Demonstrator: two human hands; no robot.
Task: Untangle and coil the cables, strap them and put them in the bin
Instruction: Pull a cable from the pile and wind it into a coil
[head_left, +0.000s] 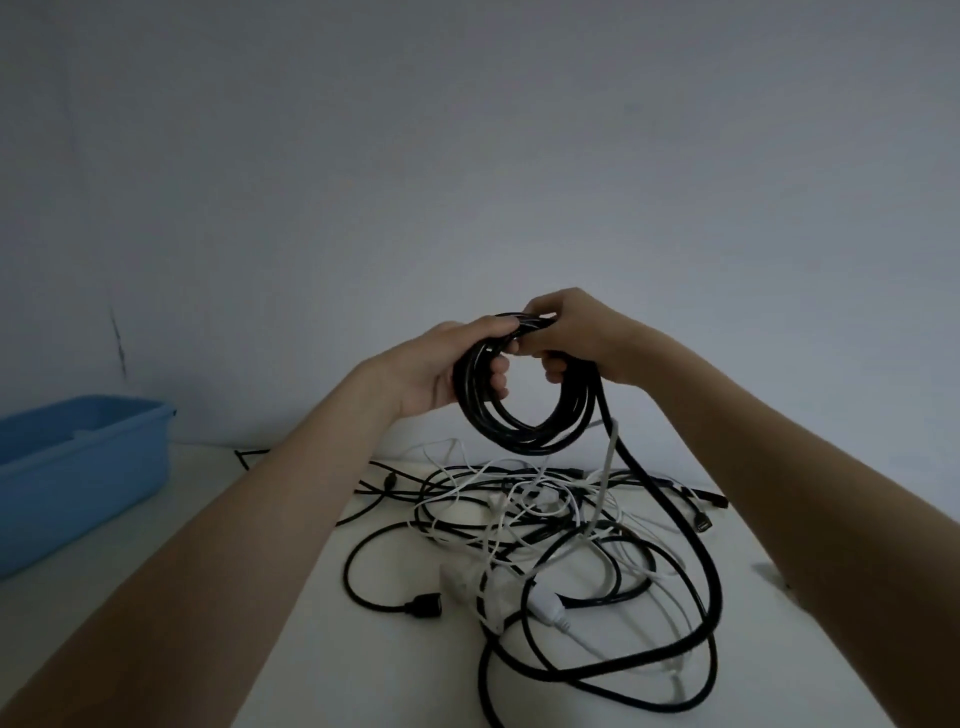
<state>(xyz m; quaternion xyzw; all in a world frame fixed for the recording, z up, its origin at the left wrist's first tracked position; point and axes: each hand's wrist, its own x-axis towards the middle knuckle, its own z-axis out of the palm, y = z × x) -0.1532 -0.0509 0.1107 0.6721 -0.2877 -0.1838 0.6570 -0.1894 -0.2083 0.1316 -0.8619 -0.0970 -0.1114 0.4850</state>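
the step in hand is coiling. at the centre of the frame both hands hold a black coil of several loops up above the table. the left hand curls its fingers round the coil's left side, and the right hand grips the top of the same loops, fingers wrapped over them. from under the right hand the uncoiled tail of this black cable drops toward the lower right of the frame and runs in wide bends through the tangle of black and white cables that lies on the table below the hands. so the coil looks only part done, i judge, with a good length of cable yet to gather.

the blue bin sits at the left edge of the frame, well apart from the pile. no strap is plainly visible.

the next move likely calls for drawing the tail up free of the white cables and laying another loop into the left hand's grip, without dragging the pile along.
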